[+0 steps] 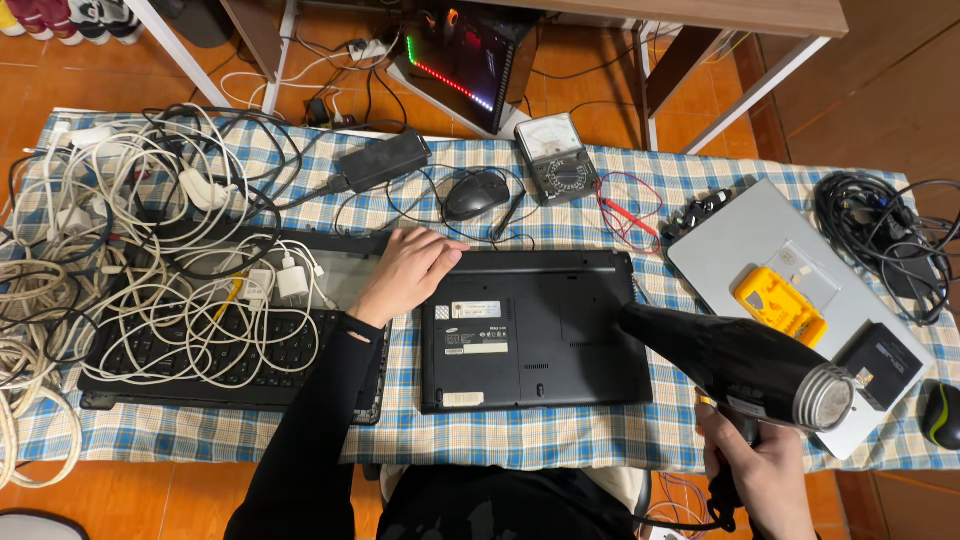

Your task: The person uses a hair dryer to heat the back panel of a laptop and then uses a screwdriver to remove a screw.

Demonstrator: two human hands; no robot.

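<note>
- Centre of the frame: black laptop (530, 330) lying belly-up on the checkered counter (560, 440).
- Left hand (405, 272) flat and open on its upper-left corner, pinning it steady.
- Lower right: right hand (762, 470) wrapped round black hair dryer (745, 365), nozzle aimed at laptop's right edge.

The left hand (405, 272) lies flat on the top left corner of a black laptop (530, 330), which is turned upside down on a checked blue cloth (520, 440). The right hand (765, 470) holds the grip of a black hair dryer (745, 365), its nozzle over the right edge of the laptop. Left of the laptop a black keyboard (215, 360) lies under tangled white cables (130, 250).
</note>
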